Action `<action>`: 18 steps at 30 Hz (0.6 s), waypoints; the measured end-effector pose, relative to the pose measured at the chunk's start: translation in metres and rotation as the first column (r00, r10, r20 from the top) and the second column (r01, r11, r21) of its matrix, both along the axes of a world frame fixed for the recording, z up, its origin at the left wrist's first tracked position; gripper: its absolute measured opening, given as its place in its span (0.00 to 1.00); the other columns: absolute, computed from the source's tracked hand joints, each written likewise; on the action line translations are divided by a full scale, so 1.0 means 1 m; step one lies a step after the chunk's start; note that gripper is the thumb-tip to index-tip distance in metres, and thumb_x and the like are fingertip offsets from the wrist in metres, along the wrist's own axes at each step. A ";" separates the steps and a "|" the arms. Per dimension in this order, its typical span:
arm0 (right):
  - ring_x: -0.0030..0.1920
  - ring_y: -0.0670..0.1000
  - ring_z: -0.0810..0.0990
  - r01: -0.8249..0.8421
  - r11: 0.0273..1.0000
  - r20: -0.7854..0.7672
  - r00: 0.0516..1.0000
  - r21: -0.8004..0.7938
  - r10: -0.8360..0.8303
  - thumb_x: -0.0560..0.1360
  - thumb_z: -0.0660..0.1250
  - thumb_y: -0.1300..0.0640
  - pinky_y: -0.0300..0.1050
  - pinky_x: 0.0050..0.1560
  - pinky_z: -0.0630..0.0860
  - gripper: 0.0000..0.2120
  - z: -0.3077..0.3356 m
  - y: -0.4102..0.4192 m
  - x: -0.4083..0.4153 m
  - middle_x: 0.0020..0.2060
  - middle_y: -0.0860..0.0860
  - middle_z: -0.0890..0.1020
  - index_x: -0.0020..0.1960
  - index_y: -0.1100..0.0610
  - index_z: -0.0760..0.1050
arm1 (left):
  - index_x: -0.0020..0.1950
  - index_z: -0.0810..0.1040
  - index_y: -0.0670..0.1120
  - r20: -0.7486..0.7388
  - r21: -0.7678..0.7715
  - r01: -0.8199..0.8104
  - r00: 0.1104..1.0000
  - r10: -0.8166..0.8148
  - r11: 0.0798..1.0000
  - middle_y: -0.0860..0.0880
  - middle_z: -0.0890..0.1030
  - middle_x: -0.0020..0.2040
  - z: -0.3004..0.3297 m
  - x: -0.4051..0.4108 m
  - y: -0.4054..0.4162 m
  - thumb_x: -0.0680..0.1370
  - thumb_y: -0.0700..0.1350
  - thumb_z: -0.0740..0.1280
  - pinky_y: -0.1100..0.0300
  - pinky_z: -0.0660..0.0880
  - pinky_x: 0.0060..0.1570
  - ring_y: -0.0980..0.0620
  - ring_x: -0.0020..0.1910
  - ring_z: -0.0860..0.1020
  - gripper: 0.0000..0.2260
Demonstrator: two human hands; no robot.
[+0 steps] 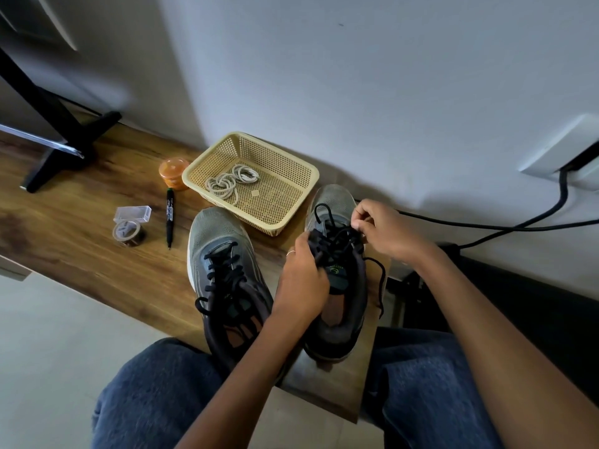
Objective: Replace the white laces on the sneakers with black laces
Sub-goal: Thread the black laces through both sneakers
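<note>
Left hand [303, 280] gripped the right sneaker [337, 270] at its tongue; right hand [385, 230], nearer at 1 o'clock, pinched the black lace [327, 218]. Shoe's long axis ran 6 to 12; white laces [231, 181] lay in the basket [304, 170].

Both hands lacing right sneaker [337, 286]; white laces [231, 181] in basket [291, 163].

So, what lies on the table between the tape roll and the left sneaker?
A black marker lies between the tape roll and the left sneaker, as the head view shows.
</note>
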State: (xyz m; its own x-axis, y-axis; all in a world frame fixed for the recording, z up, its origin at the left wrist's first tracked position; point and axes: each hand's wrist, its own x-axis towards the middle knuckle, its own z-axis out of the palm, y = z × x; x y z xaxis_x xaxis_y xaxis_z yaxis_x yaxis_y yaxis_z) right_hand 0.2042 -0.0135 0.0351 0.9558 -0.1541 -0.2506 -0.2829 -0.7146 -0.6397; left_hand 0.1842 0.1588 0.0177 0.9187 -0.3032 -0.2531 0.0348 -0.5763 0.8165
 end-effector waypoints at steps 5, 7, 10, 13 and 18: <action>0.45 0.49 0.77 -0.012 0.999 0.017 1.000 0.034 0.011 0.77 0.66 0.63 0.43 0.47 0.73 0.06 0.002 0.001 -0.001 0.41 0.46 0.78 0.44 0.54 0.74 | 0.77 0.57 0.46 0.001 0.038 0.010 1.000 -0.010 0.999 0.43 0.70 0.67 -0.001 0.001 -0.001 0.78 0.35 0.59 0.50 0.70 0.65 0.46 0.66 0.72 0.28; 0.45 0.49 0.76 -0.027 1.000 0.019 0.999 -0.004 0.027 0.77 0.65 0.62 0.42 0.45 0.70 0.06 0.003 0.001 -0.001 0.42 0.49 0.78 0.42 0.55 0.73 | 0.77 0.57 0.47 0.003 0.043 0.009 1.000 -0.009 0.999 0.43 0.70 0.67 -0.001 0.001 -0.001 0.78 0.34 0.58 0.50 0.70 0.65 0.45 0.66 0.72 0.28; 0.45 0.49 0.74 -0.046 0.999 -0.004 0.999 0.015 0.046 0.79 0.63 0.62 0.42 0.44 0.69 0.08 0.004 -0.002 -0.002 0.43 0.50 0.77 0.42 0.54 0.71 | 0.77 0.57 0.47 0.014 0.060 0.014 1.000 -0.015 0.998 0.43 0.70 0.68 -0.001 0.001 -0.002 0.78 0.34 0.59 0.52 0.69 0.65 0.46 0.66 0.71 0.29; 0.43 0.49 0.73 -0.060 0.997 -0.033 0.998 0.047 0.061 0.79 0.62 0.61 0.44 0.45 0.70 0.10 0.004 -0.008 -0.003 0.42 0.49 0.76 0.41 0.51 0.70 | 0.77 0.57 0.47 0.017 0.076 0.027 0.999 -0.028 0.997 0.43 0.70 0.68 -0.002 0.001 -0.002 0.77 0.33 0.59 0.53 0.69 0.64 0.46 0.67 0.71 0.29; 0.38 0.46 0.69 -0.075 0.993 -0.066 0.995 0.096 0.081 0.79 0.62 0.61 0.42 0.42 0.68 0.09 0.004 -0.011 -0.005 0.37 0.47 0.73 0.42 0.51 0.70 | 0.76 0.58 0.47 0.029 0.084 0.035 0.999 -0.037 0.996 0.43 0.70 0.67 -0.002 0.000 -0.002 0.77 0.33 0.58 0.54 0.69 0.63 0.46 0.67 0.71 0.29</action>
